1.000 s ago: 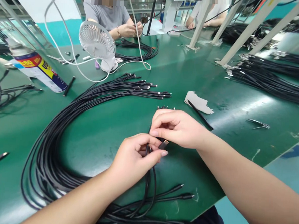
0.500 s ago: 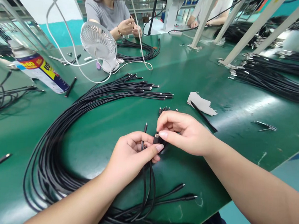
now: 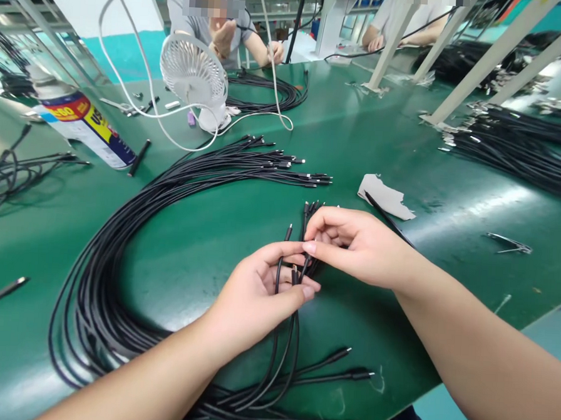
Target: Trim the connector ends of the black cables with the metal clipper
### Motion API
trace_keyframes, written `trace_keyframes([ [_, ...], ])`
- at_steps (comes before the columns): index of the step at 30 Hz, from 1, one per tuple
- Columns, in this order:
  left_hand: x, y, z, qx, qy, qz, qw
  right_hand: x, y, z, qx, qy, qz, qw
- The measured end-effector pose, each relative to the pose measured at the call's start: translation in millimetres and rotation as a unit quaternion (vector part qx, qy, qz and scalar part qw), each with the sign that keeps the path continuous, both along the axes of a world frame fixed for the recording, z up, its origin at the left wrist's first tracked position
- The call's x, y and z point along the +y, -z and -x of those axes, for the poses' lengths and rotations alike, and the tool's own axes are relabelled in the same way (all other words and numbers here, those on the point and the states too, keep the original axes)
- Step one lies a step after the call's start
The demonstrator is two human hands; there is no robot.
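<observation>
Several black cables with metal-tipped plugs run through my left hand (image 3: 269, 288), whose thumb and fingers are curled loosely about them. One cable plug (image 3: 288, 233) sticks up past the index finger, and another plug's metal end shows between thumb and fingers. My right hand (image 3: 361, 247) pinches a black cable (image 3: 304, 269) near its end, just above the left fingertips; its tip is mostly covered. Behind the right hand, more plug ends (image 3: 312, 206) poke out. A large curved bundle of black cables (image 3: 113, 251) lies to the left and trails under my left forearm.
On the green table (image 3: 223, 226) stand a white fan (image 3: 194, 71) and a spray can (image 3: 90, 125). A torn paper scrap (image 3: 387, 195), tweezers (image 3: 509, 242) and cable piles (image 3: 523, 147) lie to the right. Two people sit across; slanted posts (image 3: 490, 61) rise at right.
My left fingers have loosened around the plug they gripped, and my right hand now pinches a cable end there. The view has shifted slightly. One person opposite has raised a hand toward the face.
</observation>
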State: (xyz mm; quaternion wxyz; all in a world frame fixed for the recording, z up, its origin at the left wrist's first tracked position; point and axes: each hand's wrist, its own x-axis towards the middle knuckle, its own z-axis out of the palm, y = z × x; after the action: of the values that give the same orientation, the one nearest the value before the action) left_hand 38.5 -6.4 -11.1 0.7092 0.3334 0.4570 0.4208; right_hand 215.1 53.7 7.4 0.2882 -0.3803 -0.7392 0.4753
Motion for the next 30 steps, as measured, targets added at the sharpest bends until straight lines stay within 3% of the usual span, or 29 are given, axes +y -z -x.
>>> trace_keyframes([
  [7, 1.8, 0.2, -4.2, -0.009, -0.022, 0.009, 1.000, -3.3, -8.0, -2.5, 0.011, 0.043, -0.063, 0.997],
  [12, 1.3, 6.7, -4.0, -0.005, -0.034, -0.009, 0.999, -5.9, 0.2, -10.1, -0.063, -0.048, -0.050, 0.996],
  [15, 0.6, 8.9, -2.0, 0.050, -0.025, -0.035, 0.998, -9.6, 10.4, -5.1, -0.128, -0.087, -0.028, 0.988],
  [20, -2.5, 12.9, 0.9, 0.164, 0.006, -0.104, 0.981, -15.9, 16.4, 11.7, -0.163, -0.046, -0.037, 0.985],
  [25, -2.4, 13.6, 0.4, 0.113, 0.030, -0.064, 0.991, -17.2, 10.4, 13.2, -0.136, -0.035, -0.038, 0.989],
  [30, 4.7, 5.5, 3.7, 0.020, -0.017, -0.029, 0.999, -18.2, 0.0, 8.5, -0.074, -0.008, -0.054, 0.996],
])
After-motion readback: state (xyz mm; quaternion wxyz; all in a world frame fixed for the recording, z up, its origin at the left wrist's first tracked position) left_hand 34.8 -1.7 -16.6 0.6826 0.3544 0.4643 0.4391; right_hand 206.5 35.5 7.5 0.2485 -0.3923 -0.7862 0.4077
